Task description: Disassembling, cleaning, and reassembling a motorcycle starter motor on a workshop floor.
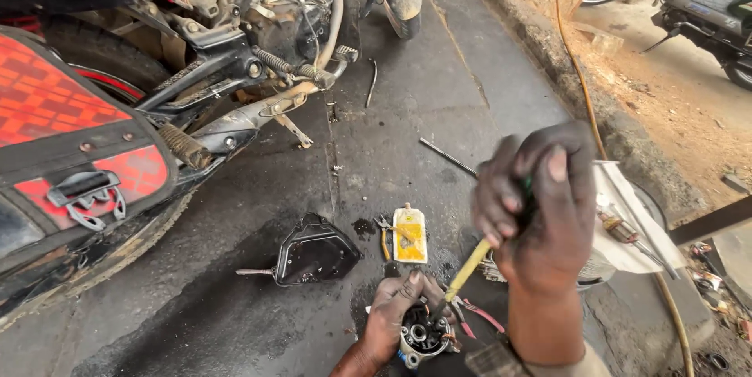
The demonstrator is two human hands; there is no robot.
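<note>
My right hand (540,212) clenches a yellow-shafted screwdriver (468,270), tip angled down into the small round metal engine part (421,336) that my left hand (395,310) grips to steady it on the oily concrete floor (235,306), right of the red motorcycle (117,111).

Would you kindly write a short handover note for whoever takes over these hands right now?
Left hand: grips a small round metal part, low over the wet floor.
Right hand: fist grip on a screwdriver, tip down in the part.
Nearby: black cover, yellow tube, pliers; motorcycle to the left.
Done: the part is off the bike, in hand.
Left: the screwdriver work on it.
</note>
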